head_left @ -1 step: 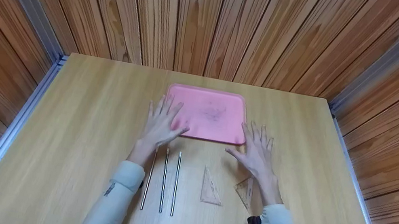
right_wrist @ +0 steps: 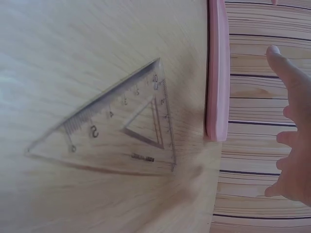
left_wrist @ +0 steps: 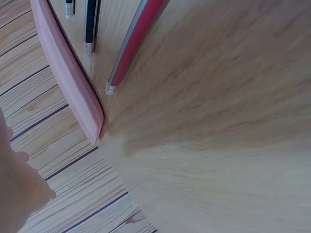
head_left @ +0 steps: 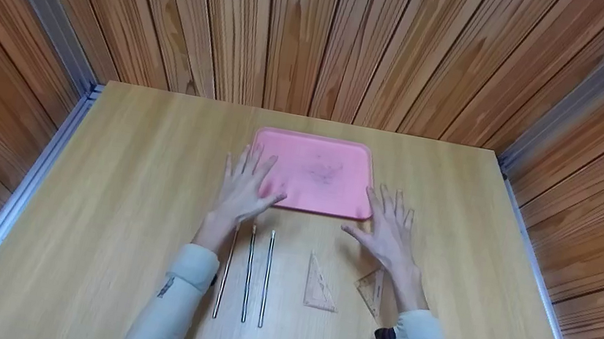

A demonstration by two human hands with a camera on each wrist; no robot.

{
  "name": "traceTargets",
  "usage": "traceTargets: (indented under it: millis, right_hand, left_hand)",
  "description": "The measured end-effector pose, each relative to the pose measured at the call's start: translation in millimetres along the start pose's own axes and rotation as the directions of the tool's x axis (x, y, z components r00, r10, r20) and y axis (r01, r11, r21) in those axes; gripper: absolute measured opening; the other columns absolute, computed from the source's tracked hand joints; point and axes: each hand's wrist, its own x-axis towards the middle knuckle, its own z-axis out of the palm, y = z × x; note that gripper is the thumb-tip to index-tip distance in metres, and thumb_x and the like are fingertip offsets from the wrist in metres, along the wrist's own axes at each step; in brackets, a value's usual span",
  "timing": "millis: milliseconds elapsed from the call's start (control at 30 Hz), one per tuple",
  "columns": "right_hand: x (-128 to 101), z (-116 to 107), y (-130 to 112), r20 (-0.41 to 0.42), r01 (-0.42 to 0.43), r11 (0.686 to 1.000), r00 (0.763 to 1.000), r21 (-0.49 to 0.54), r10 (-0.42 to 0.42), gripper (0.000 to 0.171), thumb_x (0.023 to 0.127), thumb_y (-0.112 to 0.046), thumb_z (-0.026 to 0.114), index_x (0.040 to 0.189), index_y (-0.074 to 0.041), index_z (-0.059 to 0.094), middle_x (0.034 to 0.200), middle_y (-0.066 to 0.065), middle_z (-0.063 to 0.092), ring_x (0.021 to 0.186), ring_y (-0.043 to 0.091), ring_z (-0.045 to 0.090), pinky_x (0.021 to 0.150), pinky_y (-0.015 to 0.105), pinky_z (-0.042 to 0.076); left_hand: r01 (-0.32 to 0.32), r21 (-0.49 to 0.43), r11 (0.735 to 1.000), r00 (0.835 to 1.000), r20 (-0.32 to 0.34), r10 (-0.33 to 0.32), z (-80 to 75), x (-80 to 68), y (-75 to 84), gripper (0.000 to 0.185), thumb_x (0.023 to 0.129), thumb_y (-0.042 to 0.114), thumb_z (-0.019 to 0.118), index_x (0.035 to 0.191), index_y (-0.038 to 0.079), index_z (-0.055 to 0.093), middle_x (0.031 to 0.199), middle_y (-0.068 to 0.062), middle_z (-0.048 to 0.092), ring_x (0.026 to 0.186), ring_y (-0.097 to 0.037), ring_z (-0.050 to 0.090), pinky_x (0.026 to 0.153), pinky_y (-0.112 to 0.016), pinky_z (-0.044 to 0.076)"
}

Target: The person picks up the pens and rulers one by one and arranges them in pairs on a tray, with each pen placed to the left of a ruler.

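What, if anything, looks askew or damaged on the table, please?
The triangle ruler nearest the right hand lies askew, while the other lies straight near the pencils. The pink tray also has dark marks mid-surface, perhaps scuffs.

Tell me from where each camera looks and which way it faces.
Head: on the head, looking forward and down at the table, tray, pencils and triangle rulers; the left grip, right grip and sleeves show.
Left wrist: on that wrist, looking across the table at the pencils and tray's side; part of the left grip shows.
Right wrist: on that wrist, looking at one triangle ruler and the tray's side; part of the right grip shows.
Both wrist views share the tray.
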Motion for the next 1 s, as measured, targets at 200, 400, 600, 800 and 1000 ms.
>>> traceTargets:
  millis: [200, 400, 600, 800, 1000]
  right_hand:
    - [3, -1, 0, -0.003, 0.01, 1.0, 1.0, -0.005, -0.01, 0.103, 0.077, -0.075, 0.063, 0.159, -0.026, 0.023, 0.166, 0.016, 0.014, 0.152, 0.043, 0.0, 0.115, 0.07, -0.002]
    - [3, -2, 0, -0.005, 0.003, 1.0, 1.0, -0.006, -0.003, 0.102, 0.078, -0.072, 0.065, 0.159, -0.026, 0.022, 0.166, 0.015, 0.012, 0.153, 0.042, -0.001, 0.116, 0.069, -0.003]
    - [3, -2, -1, -0.017, 0.014, 1.0, 1.0, 0.009, -0.014, 0.101, 0.079, -0.069, 0.068, 0.159, -0.026, 0.023, 0.166, 0.016, 0.013, 0.152, 0.043, -0.001, 0.115, 0.069, -0.005]
    - [4, 0, -3, -0.028, 0.028, 1.0, 0.999, 0.001, -0.028, 0.102, 0.078, -0.071, 0.066, 0.158, -0.026, 0.024, 0.166, 0.015, 0.013, 0.152, 0.044, 0.0, 0.115, 0.07, -0.005]
    - [3, 3, -3, -0.033, 0.033, 0.999, 0.999, 0.006, -0.033, 0.102, 0.077, -0.075, 0.063, 0.158, -0.026, 0.025, 0.165, 0.015, 0.018, 0.152, 0.044, 0.003, 0.115, 0.071, -0.001]
  left_hand:
    - [0.017, 0.006, 1.0, 1.0, -0.009, -0.016, -0.6, 1.5, -5.5, 0.088, 0.088, 0.075, 0.044, 0.159, 0.028, 0.02, 0.168, -0.008, 0.003, 0.155, -0.034, -0.001, 0.119, -0.064, -0.003]
    - [0.026, -0.006, 1.0, 1.0, 0.001, -0.026, 1.5, 1.4, -9.5, 0.09, 0.088, 0.078, 0.039, 0.16, 0.029, 0.016, 0.168, -0.007, -0.003, 0.154, -0.035, -0.003, 0.119, -0.063, -0.007]
    - [0.05, -0.011, 0.999, 0.999, 0.003, -0.05, 3.6, 5.4, -11.5, 0.091, 0.087, 0.079, 0.038, 0.16, 0.029, 0.016, 0.167, -0.007, -0.005, 0.154, -0.037, -0.002, 0.119, -0.063, -0.005]
    - [0.076, -0.04, 0.996, 0.997, 0.014, -0.076, 6.8, 10.9, -14.7, 0.092, 0.087, 0.08, 0.038, 0.16, 0.03, 0.014, 0.168, -0.008, -0.005, 0.154, -0.037, -0.004, 0.119, -0.064, -0.001]
    - [0.14, -0.139, 0.98, 0.989, 0.073, -0.131, 9.9, 17.5, -23.0, 0.087, 0.092, 0.066, 0.049, 0.16, 0.026, 0.013, 0.168, -0.009, -0.004, 0.154, -0.039, -0.004, 0.119, -0.064, -0.003]
